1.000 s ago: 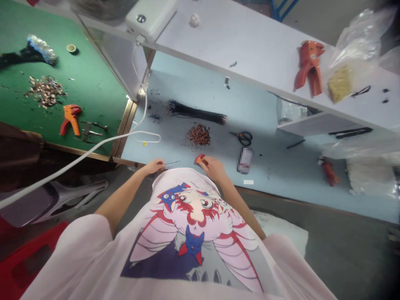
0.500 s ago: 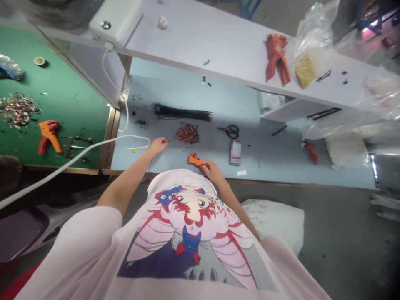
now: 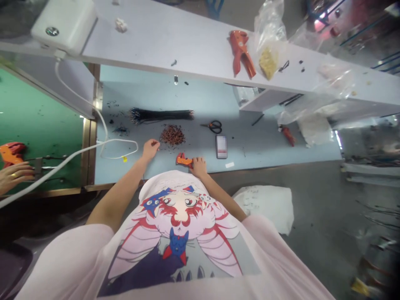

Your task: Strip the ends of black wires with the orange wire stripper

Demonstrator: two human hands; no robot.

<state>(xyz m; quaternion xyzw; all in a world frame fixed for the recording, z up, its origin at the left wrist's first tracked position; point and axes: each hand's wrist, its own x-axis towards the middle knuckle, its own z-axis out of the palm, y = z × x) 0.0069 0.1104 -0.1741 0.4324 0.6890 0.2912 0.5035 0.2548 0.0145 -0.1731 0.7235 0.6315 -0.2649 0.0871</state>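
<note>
My left hand (image 3: 151,150) is pinched closed on a thin black wire, just left of a heap of short copper-coloured wire scraps (image 3: 173,136). Little of that wire shows; a dark strand hangs below the wrist. My right hand (image 3: 199,166) is wrapped round the handles of an orange and red wire stripper (image 3: 183,160), which lies low over the front of the blue table with its head pointing left. Behind the heap lies a bundle of black wires (image 3: 162,114) with stripped ends.
Black-handled scissors (image 3: 215,126) and a phone (image 3: 221,146) lie to the right. A white cable (image 3: 75,156) crosses on the left. Another person's hand (image 3: 17,176) is by a second orange stripper (image 3: 12,153) on the green table. The raised shelf (image 3: 150,37) holds a third stripper (image 3: 241,54).
The view has shifted right. My left hand still pinches beside the scrap heap, its wire end less visible now. The right hand stays on the stripper. Another person's hand has appeared at left.
</note>
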